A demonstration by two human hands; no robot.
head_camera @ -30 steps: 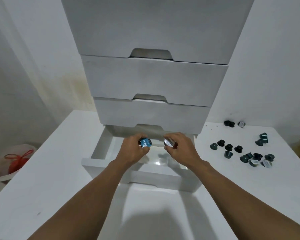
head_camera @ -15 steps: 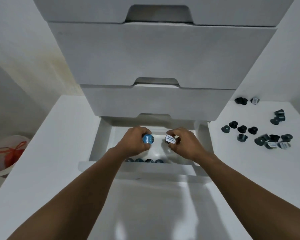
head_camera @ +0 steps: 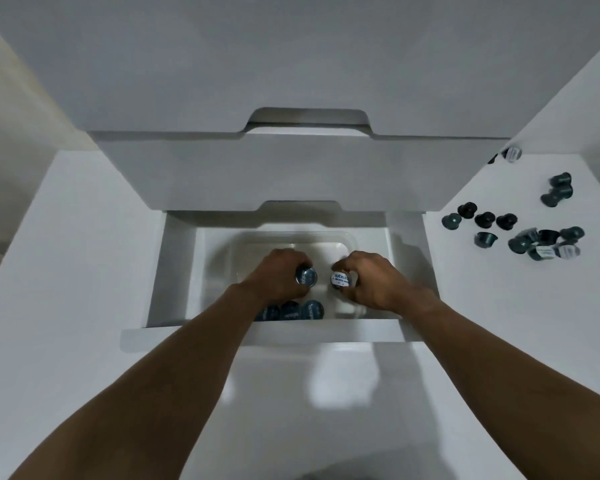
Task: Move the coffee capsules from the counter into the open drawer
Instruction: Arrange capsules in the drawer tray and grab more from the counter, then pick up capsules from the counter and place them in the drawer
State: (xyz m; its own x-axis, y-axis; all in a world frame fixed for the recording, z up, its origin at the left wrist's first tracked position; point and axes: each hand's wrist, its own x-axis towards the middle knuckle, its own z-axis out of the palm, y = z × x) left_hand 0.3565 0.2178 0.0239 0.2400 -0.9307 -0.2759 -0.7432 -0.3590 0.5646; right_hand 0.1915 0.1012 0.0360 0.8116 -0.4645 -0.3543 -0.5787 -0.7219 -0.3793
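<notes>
Head view: the left hand (head_camera: 278, 273) is closed around a capsule with a blue lid (head_camera: 306, 276); its print is too blurred to read. The right hand (head_camera: 371, 282) pinches a capsule with a white lid (head_camera: 340, 279), reading roughly "EXCELS". Both are over the clear tray (head_camera: 347, 239) in the open drawer (head_camera: 174, 271). More capsules (head_camera: 520, 233) lie on the counter (head_camera: 499, 323) at right.

Glossy white counter (head_camera: 84, 271); clear plastic tub (head_camera: 343, 239).
</notes>
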